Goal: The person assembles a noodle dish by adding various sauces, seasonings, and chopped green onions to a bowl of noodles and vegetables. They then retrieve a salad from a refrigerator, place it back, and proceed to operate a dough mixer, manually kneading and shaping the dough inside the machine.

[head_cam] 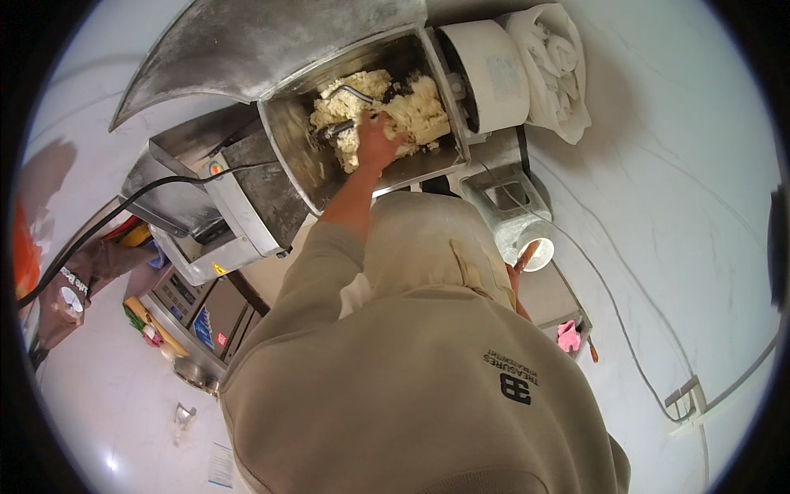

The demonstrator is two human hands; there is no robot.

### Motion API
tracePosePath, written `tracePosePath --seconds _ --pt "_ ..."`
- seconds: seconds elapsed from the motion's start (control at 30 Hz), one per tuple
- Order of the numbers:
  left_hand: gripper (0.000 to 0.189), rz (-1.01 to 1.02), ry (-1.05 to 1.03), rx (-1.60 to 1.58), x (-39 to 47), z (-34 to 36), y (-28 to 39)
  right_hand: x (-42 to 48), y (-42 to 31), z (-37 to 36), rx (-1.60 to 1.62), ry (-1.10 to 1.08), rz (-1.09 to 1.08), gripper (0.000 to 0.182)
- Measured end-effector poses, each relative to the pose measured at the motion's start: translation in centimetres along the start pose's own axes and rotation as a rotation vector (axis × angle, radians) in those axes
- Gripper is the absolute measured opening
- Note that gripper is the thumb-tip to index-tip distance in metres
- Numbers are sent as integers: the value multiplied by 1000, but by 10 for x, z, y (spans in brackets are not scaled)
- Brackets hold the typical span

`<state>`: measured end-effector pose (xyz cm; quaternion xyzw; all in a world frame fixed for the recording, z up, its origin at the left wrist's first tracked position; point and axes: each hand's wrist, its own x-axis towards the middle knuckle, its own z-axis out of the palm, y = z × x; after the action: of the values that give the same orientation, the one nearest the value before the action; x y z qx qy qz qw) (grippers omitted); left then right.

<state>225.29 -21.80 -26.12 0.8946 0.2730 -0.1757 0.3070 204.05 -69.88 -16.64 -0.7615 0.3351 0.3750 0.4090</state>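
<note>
My left hand [377,146] reaches down into the steel trough [287,139] of a dough mixer, fingers spread against crumbly pale dough [419,111]. Its fingertips are partly lost among the lumps. Bent metal mixing bars [350,92] poke out of the dough beside them. Low on the right, my right hand [515,278] grips a white round cup-like container [540,255], one digit over its rim. My torso hides most of that hand. The container's inside looks white; whether it holds anything I cannot tell.
The mixer's raised steel lid [247,49] stands behind the trough. A steel machine [216,210] is to the left, crossed by a black cable [166,180]. At right are a white drum [494,74], a stuffed white sack [549,68], a grey metal housing [509,191] and a wall-run cord [608,296].
</note>
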Motion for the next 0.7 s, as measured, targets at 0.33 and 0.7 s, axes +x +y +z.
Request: tracePosePath --seconds 0.33,0.7 --pt "54 139 23 -153 42 -61 -123 -41 -7 9 423 221 28 38" --pt "30 183 85 -288 15 -112 -103 -301 -142 -347 161 1550 -672 26"
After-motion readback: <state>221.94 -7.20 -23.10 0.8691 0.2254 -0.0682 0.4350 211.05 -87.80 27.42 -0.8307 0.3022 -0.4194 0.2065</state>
